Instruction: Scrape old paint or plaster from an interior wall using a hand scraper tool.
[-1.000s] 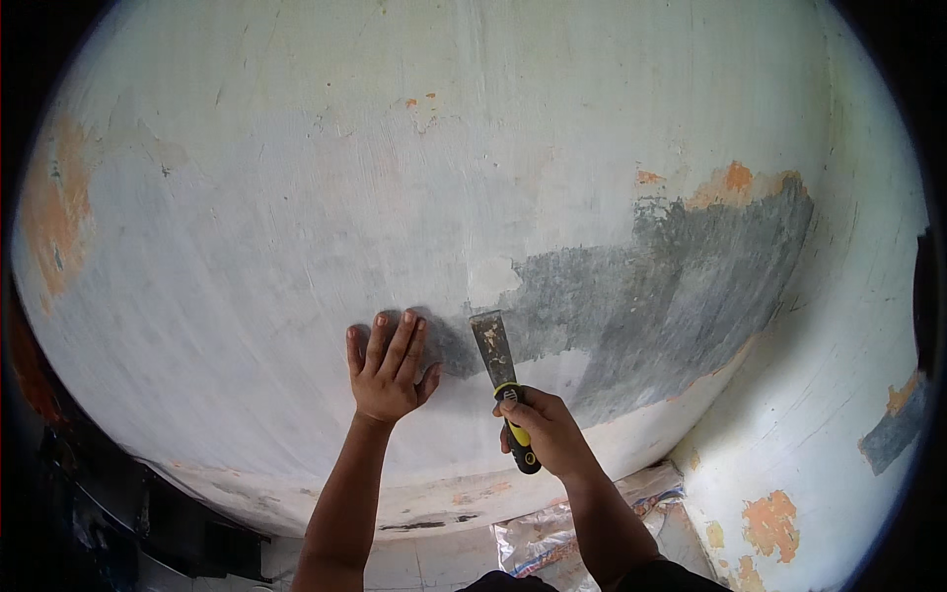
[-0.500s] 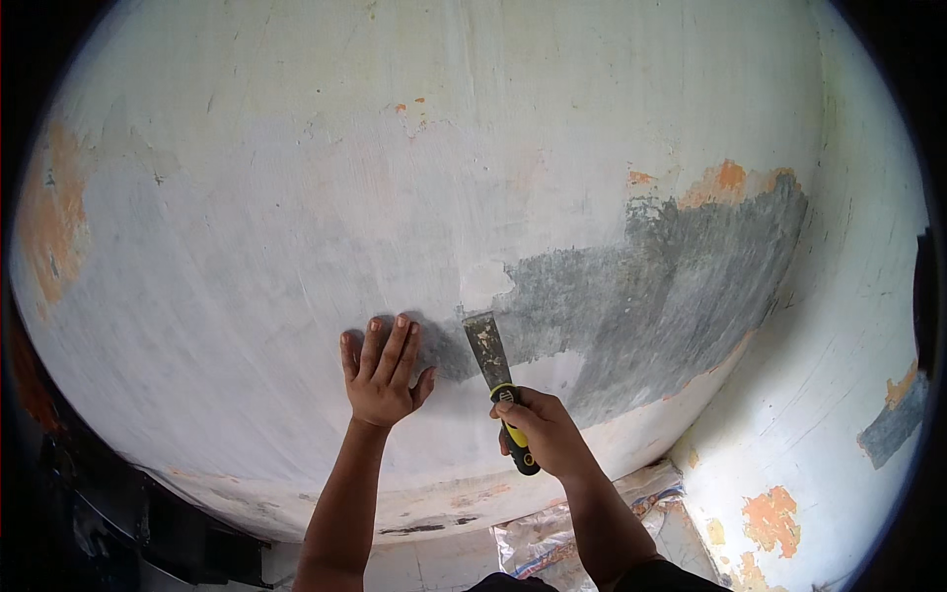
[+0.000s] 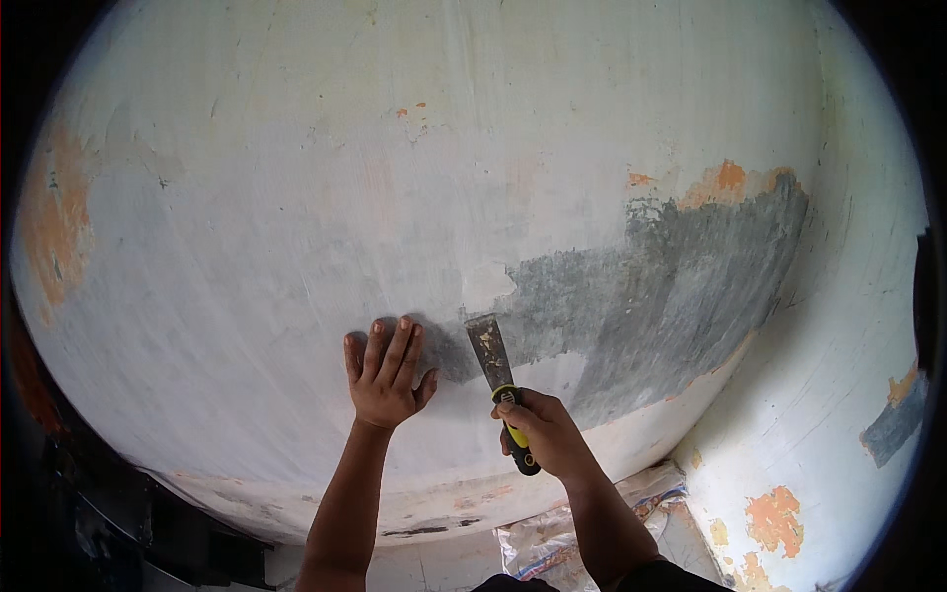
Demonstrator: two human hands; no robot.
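My left hand (image 3: pixel 388 380) lies flat against the whitish wall (image 3: pixel 247 266), its fingers spread and pointing up. To its right, my right hand (image 3: pixel 541 431) grips a putty knife (image 3: pixel 490 350) by its black and yellow handle. The blade is dark and specked with pale residue. It points up and slightly left, with its edge at the border of a bare grey patch (image 3: pixel 641 296) where the paint is off. Whether the edge touches the wall, I cannot tell. A ragged flake of white paint (image 3: pixel 487 284) sits just above the blade.
A second wall (image 3: pixel 789 414) meets this one at the right corner, with orange and grey patches. Orange-stained paint (image 3: pixel 61 222) shows at the far left. A crumpled plastic sheet (image 3: pixel 538 543) lies on the floor below. Black objects (image 3: pixel 178 523) stand at the lower left.
Almost nothing differs. The view has shifted very slightly; both hands and the putty knife keep their places on the wall.
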